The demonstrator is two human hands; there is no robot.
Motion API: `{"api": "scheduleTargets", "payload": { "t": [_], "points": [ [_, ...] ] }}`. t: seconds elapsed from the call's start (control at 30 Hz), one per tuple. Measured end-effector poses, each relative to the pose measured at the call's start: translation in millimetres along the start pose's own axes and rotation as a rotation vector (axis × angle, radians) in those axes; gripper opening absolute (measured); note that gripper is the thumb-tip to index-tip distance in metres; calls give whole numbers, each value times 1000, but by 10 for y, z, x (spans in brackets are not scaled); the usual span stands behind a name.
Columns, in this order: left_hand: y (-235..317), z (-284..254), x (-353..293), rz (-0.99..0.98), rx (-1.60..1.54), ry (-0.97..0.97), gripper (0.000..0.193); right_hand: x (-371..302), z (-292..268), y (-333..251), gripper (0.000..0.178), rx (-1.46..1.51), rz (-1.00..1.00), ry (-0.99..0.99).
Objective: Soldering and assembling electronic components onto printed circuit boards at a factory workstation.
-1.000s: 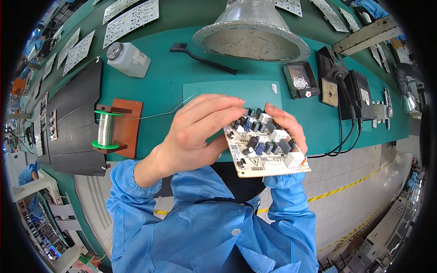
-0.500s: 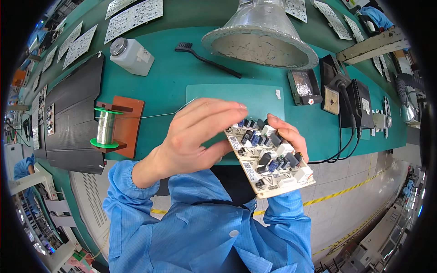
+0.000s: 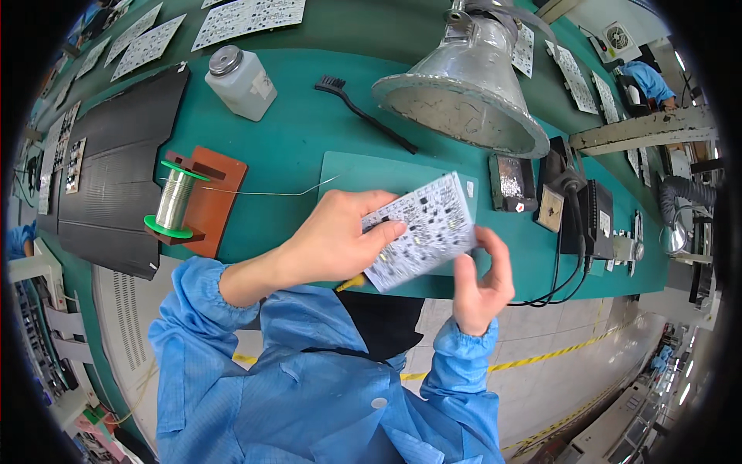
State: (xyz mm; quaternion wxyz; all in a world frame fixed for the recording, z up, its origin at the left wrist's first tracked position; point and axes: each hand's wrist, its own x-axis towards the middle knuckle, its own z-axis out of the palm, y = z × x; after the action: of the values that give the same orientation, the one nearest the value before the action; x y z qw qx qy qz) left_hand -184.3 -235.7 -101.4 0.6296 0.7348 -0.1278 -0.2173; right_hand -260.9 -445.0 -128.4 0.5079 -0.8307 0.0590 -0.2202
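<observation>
A circuit board (image 3: 423, 232) is tilted up in front of me, its pale solder side with many small dark parts facing me. My left hand (image 3: 348, 240) grips its left edge, thumb on the face and the other fingers hidden behind. Beside the board's lower right edge is my right hand (image 3: 483, 286), slightly blurred, thumb and fingers apart with nothing between them. A light green mat (image 3: 352, 166) lies behind the board. To the left, a spool of solder wire (image 3: 176, 199) sits on a brown stand (image 3: 224, 193), its loose wire end stretching toward the mat.
Beyond the mat are a white bottle (image 3: 246, 89), a black brush (image 3: 367, 116) and a metal fume hood (image 3: 464, 100). On the right stand a small black tray (image 3: 512, 184) and a soldering station (image 3: 595, 224) with cables. Black corrugated sheet (image 3: 116, 170) covers the left side. More boards (image 3: 247, 22) line the back.
The board has been turned from its component side to its solder side. My left hand has taken hold of its left edge, and my right hand has come off it.
</observation>
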Motion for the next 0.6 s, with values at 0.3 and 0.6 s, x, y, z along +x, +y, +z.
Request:
{"api": "scheduleTargets", "payload": {
  "t": [0.3,0.6],
  "points": [
    [-213,-401,22,518,933,480,18,160,-216,332,36,138,120,348],
    [-292,-373,-96,420,598,270,8,865,-909,736,38,701,360,378]
  ]
}}
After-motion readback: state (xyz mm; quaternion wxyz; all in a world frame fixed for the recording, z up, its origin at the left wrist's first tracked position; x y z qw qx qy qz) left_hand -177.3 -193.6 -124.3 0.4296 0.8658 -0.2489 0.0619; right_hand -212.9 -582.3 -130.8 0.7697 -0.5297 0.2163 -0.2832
